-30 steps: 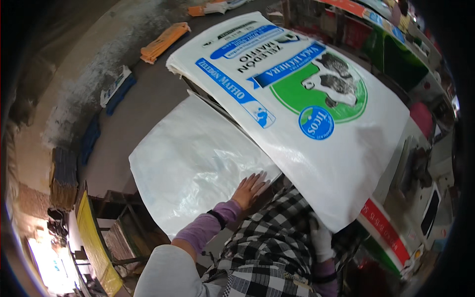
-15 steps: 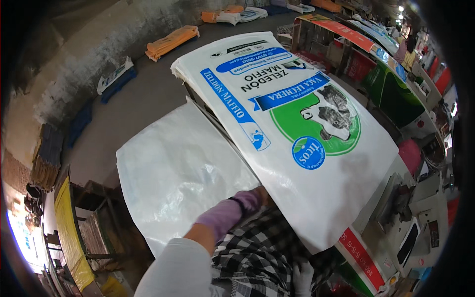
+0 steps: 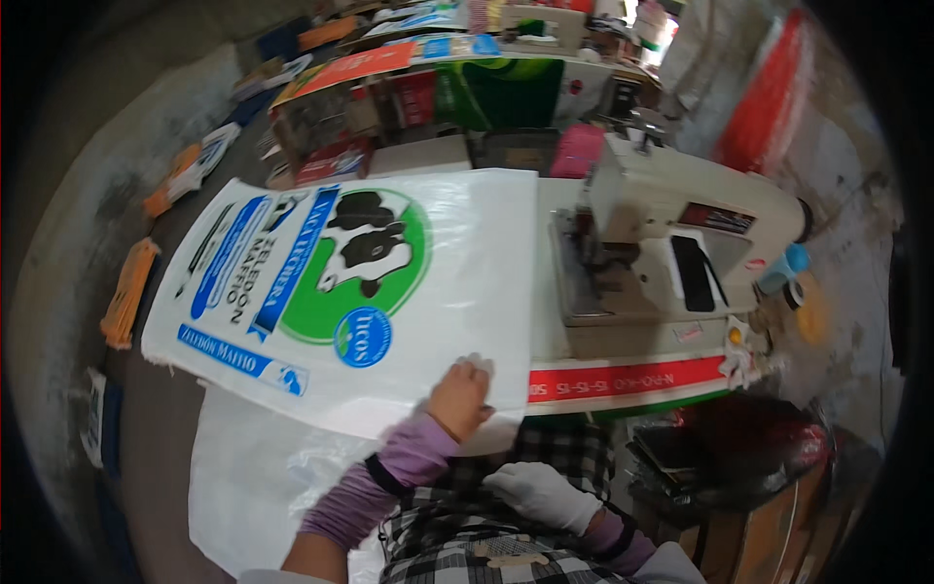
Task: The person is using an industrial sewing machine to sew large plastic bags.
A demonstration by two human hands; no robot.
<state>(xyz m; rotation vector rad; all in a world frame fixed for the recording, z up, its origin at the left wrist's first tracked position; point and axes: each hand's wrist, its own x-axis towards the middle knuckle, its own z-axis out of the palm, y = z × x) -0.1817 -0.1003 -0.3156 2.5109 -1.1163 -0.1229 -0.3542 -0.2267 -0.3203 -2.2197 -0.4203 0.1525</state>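
Observation:
A white woven sack [image 3: 457,243] printed with a cow's head on a green disc and blue bands lies at the front of the sewing table. My bare left hand [image 3: 462,397], in a purple sleeve, has its bent fingers closed on the sack near its front right corner. A plain white sack [image 3: 243,477] hangs partly under it on the near left, over my lap. My right hand [image 3: 545,494], in a white glove, is held low over my checked apron [image 3: 486,560]. Its fingers point left, loosely extended, and nothing shows in them.
A cream sewing machine [image 3: 720,204] stands to the right, with a black-screened phone [image 3: 696,273] on its base. Beyond it are a blue cup [image 3: 783,265] and a pink bundle [image 3: 578,148]. Dark plastic bags [image 3: 739,443] sit at lower right; orange folded bundles [image 3: 129,292] lie far left.
My view has swung right toward the sewing machine. The printed sack now lies flatter before it. My left hand has come onto the sack's near corner, and the gloved right hand shows more fully.

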